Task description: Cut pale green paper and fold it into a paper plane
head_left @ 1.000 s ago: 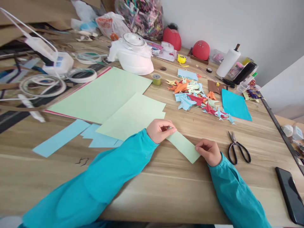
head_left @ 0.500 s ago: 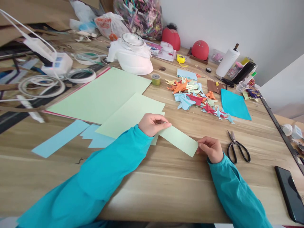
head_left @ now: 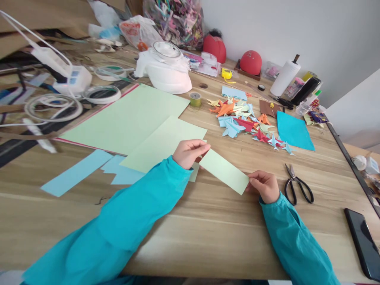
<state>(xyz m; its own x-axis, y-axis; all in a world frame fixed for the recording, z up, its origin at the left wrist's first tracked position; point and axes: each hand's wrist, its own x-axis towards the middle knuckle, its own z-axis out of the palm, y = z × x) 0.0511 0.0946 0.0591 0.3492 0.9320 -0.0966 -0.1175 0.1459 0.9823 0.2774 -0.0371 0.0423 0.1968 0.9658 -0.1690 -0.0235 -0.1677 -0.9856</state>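
Note:
A pale green paper strip (head_left: 224,171) is held between both hands just above the wooden table (head_left: 208,233). My left hand (head_left: 189,153) pinches its upper left end. My right hand (head_left: 263,186) pinches its lower right corner. Both arms wear teal sleeves. Beneath my left hand lie larger pale green sheets (head_left: 139,122). Black scissors (head_left: 297,187) rest on the table just right of my right hand.
A pile of folded coloured paper shapes (head_left: 243,122) and a teal sheet (head_left: 293,131) lie further back. Light blue paper strips (head_left: 89,172) are at the left. A black phone (head_left: 362,243) sits at the right edge. A white kettle (head_left: 166,69), tape rolls and clutter fill the back.
The strip has lifted off the table and shifted slightly left and up; my left hand moved up and left with it, and my right hand rose a little.

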